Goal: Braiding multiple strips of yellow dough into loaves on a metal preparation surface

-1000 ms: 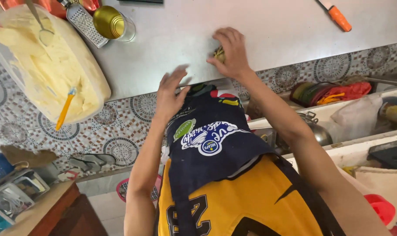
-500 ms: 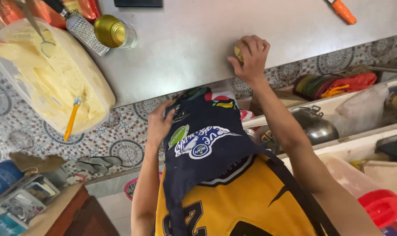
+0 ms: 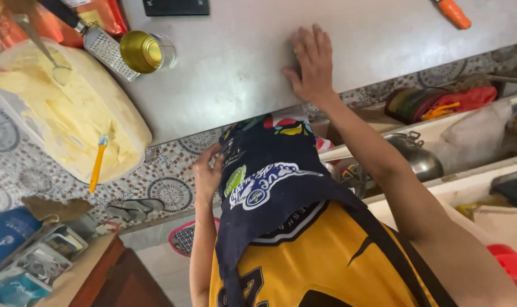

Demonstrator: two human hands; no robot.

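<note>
My right hand (image 3: 311, 63) lies flat, palm down, on the steel counter (image 3: 230, 85), fingers stretched out; I cannot see whether anything is under it. My left hand (image 3: 208, 170) is down by my body, fingers curled against the left edge of the dark blue apron (image 3: 270, 187) that I wear over a yellow jersey (image 3: 327, 267). A large tub of pale yellow dough (image 3: 71, 113) stands at the counter's left end, a spoon (image 3: 59, 73) stuck in it.
A metal grater (image 3: 108, 51) and a glass jar with a gold lid (image 3: 146, 51) stand by the tub. An orange-handled tool (image 3: 455, 12) lies far right. Below the counter are a steel pot (image 3: 418, 159) and folded cloths (image 3: 440, 102). A thin yellow tool (image 3: 97, 165) leans on the tub.
My right hand slid along the counter and flattened out; the small yellowish piece seen under it earlier is hidden. My left hand dropped from the counter edge to the apron.
</note>
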